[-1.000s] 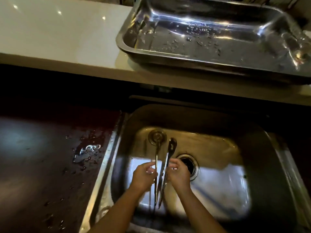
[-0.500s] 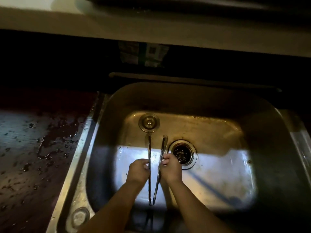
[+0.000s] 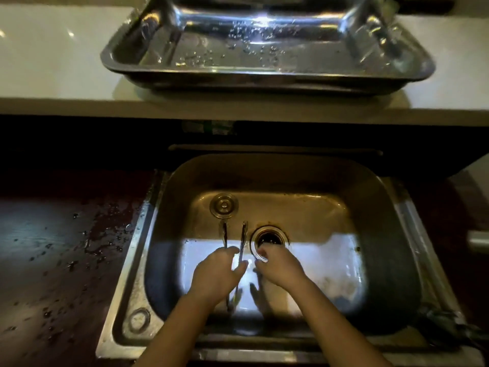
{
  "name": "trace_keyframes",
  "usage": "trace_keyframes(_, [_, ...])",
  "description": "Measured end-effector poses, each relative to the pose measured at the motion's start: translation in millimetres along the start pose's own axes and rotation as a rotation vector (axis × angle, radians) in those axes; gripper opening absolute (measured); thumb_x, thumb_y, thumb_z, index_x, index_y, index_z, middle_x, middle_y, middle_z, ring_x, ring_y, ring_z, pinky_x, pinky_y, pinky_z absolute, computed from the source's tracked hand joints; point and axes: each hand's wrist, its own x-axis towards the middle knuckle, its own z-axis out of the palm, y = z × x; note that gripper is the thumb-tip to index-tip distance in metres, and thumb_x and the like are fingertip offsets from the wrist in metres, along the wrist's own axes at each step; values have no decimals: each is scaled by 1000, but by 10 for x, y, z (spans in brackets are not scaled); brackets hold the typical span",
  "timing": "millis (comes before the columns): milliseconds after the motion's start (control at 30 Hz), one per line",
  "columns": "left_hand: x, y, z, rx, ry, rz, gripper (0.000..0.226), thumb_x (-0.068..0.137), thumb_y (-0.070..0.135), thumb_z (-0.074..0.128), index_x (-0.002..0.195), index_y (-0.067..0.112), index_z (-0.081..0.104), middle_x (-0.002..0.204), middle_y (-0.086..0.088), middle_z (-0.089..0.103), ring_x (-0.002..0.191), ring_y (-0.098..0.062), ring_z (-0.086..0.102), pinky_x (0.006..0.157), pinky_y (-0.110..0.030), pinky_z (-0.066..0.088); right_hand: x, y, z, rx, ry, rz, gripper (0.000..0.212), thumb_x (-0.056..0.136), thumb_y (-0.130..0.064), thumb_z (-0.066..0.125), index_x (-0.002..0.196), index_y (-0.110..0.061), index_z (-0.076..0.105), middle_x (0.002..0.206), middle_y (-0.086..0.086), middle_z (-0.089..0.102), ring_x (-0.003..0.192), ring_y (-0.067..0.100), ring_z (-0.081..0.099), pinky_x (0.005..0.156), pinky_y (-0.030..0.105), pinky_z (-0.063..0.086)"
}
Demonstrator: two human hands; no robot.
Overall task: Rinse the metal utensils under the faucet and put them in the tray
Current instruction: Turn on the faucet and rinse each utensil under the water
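Note:
Metal tongs (image 3: 242,239) point away from me over the middle of the steel sink (image 3: 391,234), their two arms spread apart. My left hand (image 3: 215,276) grips them around the middle. My right hand (image 3: 277,266) is just to the right of the tongs above the drain (image 3: 268,241), fingers curled; whether it touches the tongs I cannot tell. The hinged end of the tongs hangs below my left hand near the sink's front wall. The wet metal tray (image 3: 127,58) sits on the white shelf behind the sink and holds only water drops. No faucet shows.
A round drain plug (image 3: 224,205) lies at the back left of the sink floor. The dark counter (image 3: 53,260) on the left is spattered with water. A white counter (image 3: 53,62) carries the tray above a dark gap behind the sink.
The camera has tilted up, bringing the tray back into view. My right hand has come off the tongs' right arm and shifted right over the drain; my left hand still holds the tongs.

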Motion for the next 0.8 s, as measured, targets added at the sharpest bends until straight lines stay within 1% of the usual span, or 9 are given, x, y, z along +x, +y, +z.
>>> trace_keyframes(100, [-398, 331, 47, 237, 131, 153, 47, 90, 49, 38, 128, 25, 49, 131, 0, 58, 116, -18, 55, 96, -33, 44, -512, 131, -290, -185, 139, -45, 38, 88, -32, 49, 125, -22, 51, 132, 4, 57, 120, 26, 52, 101, 39, 38])
trace_keyframes(167, [-639, 533, 168, 259, 202, 226, 46, 90, 49, 36, 125, 25, 52, 127, 3, 61, 112, -16, 57, 97, -31, 42, -860, 238, -402, -230, 216, -53, 43, 90, -35, 46, 131, -24, 45, 138, 3, 52, 126, 23, 46, 108, 40, 29])
trace_keyframes(233, [-862, 698, 310, 198, 255, 288, 39, 89, 43, 44, 120, 23, 57, 119, 3, 66, 108, -17, 60, 98, -34, 42, -1183, 389, -463, -263, 294, -54, 44, 92, -37, 43, 134, -25, 42, 143, 0, 46, 131, 20, 40, 112, 40, 23])
trace_keyframes(300, [-1012, 794, 491, 157, 331, 369, 30, 83, 32, 61, 109, 19, 65, 110, 0, 70, 103, -21, 65, 98, -43, 46, -1458, 579, -478, -263, 395, -28, 44, 92, -38, 41, 135, -26, 41, 149, 0, 37, 137, 18, 31, 114, 39, 19])
trace_keyframes(367, [-1102, 859, 671, 188, 366, 410, 27, 80, 28, 65, 105, 18, 68, 110, -3, 71, 104, -23, 66, 100, -52, 41, -1702, 779, -471, -235, 505, 24, 47, 92, -37, 42, 138, -27, 37, 154, 2, 27, 141, 19, 21, 116, 39, 17])
trace_keyframes(467, [-1160, 884, 833, 305, 263, 373, 49, 92, 42, 28, 107, 19, 68, 117, -5, 69, 112, -23, 63, 106, -54, 26, -1954, 994, -462, -179, 625, 108, 56, 91, -34, 47, 143, -25, 28, 159, 5, 11, 146, 24, 6, 117, 42, 16])
trace_keyframes(533, [-1170, 842, 910, 371, 189, 309, 77, 93, 48, 1, 105, 19, 71, 115, -6, 71, 110, -23, 65, 103, -58, 33, -2025, 1091, -465, -161, 635, 129, 64, 91, -32, 48, 147, -22, 18, 160, 8, 0, 147, 25, -2, 118, 41, 14])
trace_keyframes(633, [-1169, 779, 973, 427, 144, 281, 85, 91, 50, -7, 105, 19, 71, 112, -6, 73, 108, -24, 66, 97, -59, 40, -2038, 1196, -468, -127, 615, 134, 72, 92, -31, 47, 149, -15, 6, 160, 10, -6, 147, 24, -7, 119, 36, 12])
trace_keyframes(800, [-1113, 746, 1020, 442, 207, 307, 89, 87, 56, -12, 119, 21, 64, 124, -6, 66, 119, -24, 58, 104, -58, 31, -2027, 1292, -396, -96, 601, 154, 74, 94, -28, 44, 147, -6, -2, 159, 13, -8, 147, 24, -5, 119, 31, 11])
